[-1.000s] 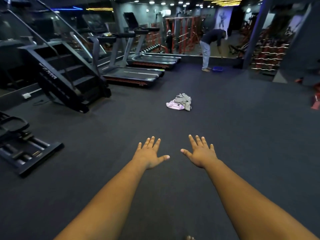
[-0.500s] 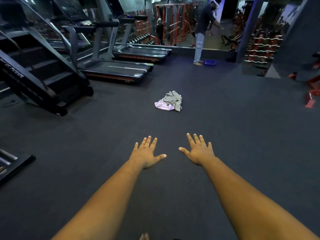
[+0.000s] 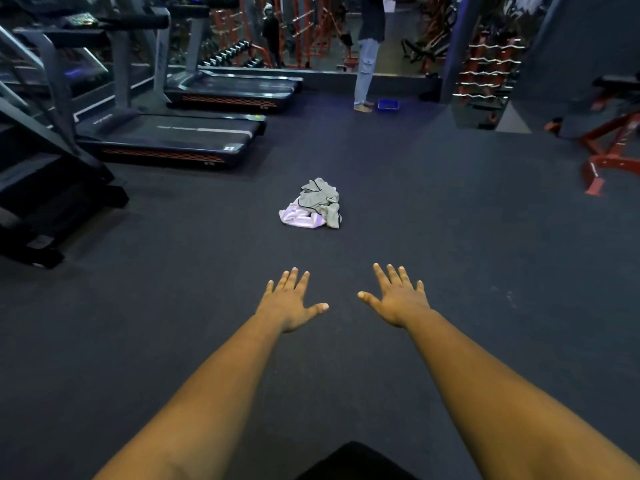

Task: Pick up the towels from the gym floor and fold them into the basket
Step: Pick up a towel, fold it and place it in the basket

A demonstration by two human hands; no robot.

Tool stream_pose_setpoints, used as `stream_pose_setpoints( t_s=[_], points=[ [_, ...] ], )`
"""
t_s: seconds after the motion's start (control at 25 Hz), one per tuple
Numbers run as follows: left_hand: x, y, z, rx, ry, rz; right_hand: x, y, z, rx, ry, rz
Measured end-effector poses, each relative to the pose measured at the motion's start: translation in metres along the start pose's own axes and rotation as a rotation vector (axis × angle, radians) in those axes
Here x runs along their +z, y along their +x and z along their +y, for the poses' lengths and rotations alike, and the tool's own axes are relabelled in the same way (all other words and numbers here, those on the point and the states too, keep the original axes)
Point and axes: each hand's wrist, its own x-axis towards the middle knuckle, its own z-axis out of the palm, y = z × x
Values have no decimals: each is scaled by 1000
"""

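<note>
A crumpled grey towel (image 3: 320, 199) lies on top of a pale lilac towel (image 3: 298, 217) in a small heap on the dark gym floor, ahead of me. My left hand (image 3: 289, 301) and my right hand (image 3: 398, 299) are stretched forward, palms down, fingers spread and straight, holding nothing. Both hands hang short of the heap, with bare floor between them and the towels. A small blue basket (image 3: 388, 105) sits on the floor far ahead, beside a standing person's feet.
Two treadmills (image 3: 166, 140) and a stair machine (image 3: 41, 188) line the left side. A person (image 3: 369, 53) stands at the far end. Red benches (image 3: 609, 157) and a bar rack (image 3: 485, 74) fill the right. Dark rubber floor (image 3: 467, 237) spreads around the heap.
The towel heap has come closer and the treadmills have slid left and nearer as I moved forward. The far person has straightened up. My hands stay spread and empty.
</note>
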Motion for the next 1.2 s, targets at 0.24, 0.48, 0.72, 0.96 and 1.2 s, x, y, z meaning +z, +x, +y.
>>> stream_pose_setpoints(
  t_s=[0.24, 0.48, 0.72, 0.96, 1.2],
  points=[
    [-51, 145, -13, 19, 26, -34, -42, 143, 10, 32, 25, -18],
    [-98, 302, -8, -45, 1, -64, -93, 311, 29, -18, 10, -56],
    [-148, 442, -6, -60, -57, -80, -152, 458, 35, -34, -18, -113],
    [-187, 599, -56, -67, -59, -88, -181, 615, 13, -22, -35, -124],
    [-239, 730, -113, -4, -14, -167, -215, 742, -22, 58, 0, -177]
  ],
)
